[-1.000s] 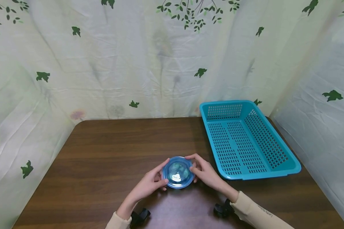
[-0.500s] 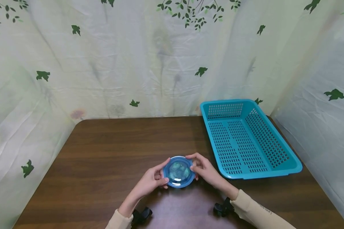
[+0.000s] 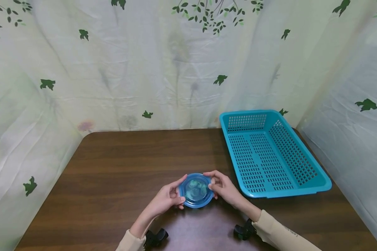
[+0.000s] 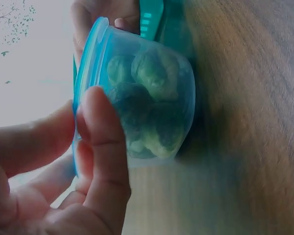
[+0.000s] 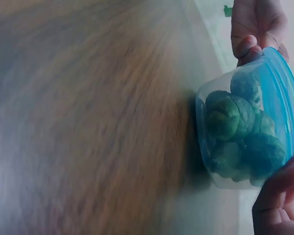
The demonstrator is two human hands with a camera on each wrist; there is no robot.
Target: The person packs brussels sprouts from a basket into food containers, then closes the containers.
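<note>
A small round clear container [image 4: 154, 98] holds several green, rounded pieces that look like Brussels sprouts [image 5: 225, 120]. Its blue see-through lid [image 3: 196, 191] sits on top, level with the rim. On the left side, my left hand [image 3: 167, 199] pinches the lid's edge between thumb and fingers. Across from it, my right hand [image 3: 223, 187] grips the opposite edge, with the thumb on top and the index finger along the far rim. In both wrist views the container stands upright, with its base at the wooden table; slight contact or a small gap cannot be told.
A turquoise plastic basket [image 3: 273, 193] with slotted walls stands at the right of the brown table [image 3: 119, 167], close to my right hand. Pale curtains [image 3: 138, 69] with leaf prints enclose the table at the back and sides. Black wrist cameras [image 3: 245, 230] are strapped below both hands.
Both hands keep their grip on the lid's rim, almost in the same place. The bright glare on the lid has faded.
</note>
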